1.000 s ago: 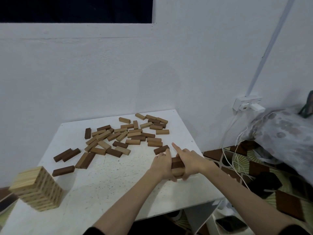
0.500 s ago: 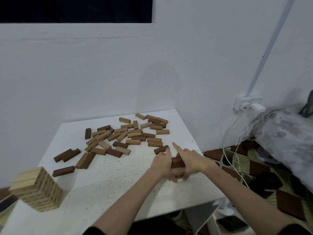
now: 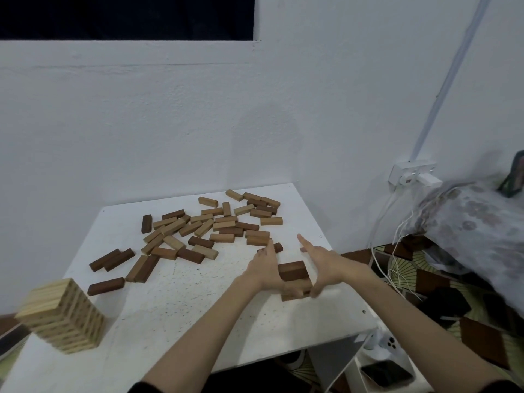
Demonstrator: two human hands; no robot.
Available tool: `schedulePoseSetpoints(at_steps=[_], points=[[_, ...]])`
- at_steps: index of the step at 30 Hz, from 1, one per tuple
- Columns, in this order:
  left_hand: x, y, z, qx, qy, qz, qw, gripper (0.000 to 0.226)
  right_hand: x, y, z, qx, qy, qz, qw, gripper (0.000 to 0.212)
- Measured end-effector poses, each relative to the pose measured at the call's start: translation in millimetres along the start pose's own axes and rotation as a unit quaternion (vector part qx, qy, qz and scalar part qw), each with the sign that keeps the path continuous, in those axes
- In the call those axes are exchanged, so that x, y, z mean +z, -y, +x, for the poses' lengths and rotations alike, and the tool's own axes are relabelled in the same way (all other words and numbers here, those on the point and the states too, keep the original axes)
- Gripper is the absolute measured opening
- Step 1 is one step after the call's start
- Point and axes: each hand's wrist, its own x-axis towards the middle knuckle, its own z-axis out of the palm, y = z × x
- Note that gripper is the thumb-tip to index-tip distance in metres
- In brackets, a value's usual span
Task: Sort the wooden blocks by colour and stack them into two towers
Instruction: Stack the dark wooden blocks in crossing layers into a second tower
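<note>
Both hands flank the small dark stack (image 3: 293,275) on the surface (image 3: 181,304): left hand (image 3: 265,268) and right hand (image 3: 323,265) spread flat, squaring its sides so it stands true.

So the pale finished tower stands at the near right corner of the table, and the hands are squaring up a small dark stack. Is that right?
Not quite. The head view shows the pale tower at the near left corner of the table, not the right. The rest holds: the left hand and right hand flank a small dark stack.
</note>
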Motion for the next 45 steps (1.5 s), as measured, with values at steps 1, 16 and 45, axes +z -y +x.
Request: schedulePoseSetpoints(at_steps=[1, 16, 45], points=[[-8, -1, -3, -0.023, 0.005, -0.07, 0.997, 0.135, -7, -3, -4, 0.012, 0.0, 0.037, 0.999, 0.127], [-26, -23, -3, -0.254, 0.071, -0.572, 0.776, 0.086, -18, 25, 1, 0.183, 0.005, 0.544, 0.819, 0.094], [-17, -24, -12, -0.242, 0.102, -0.55, 0.793, 0.082, -4, 31, 1, 0.192, 0.052, 0.475, 0.857, 0.09]])
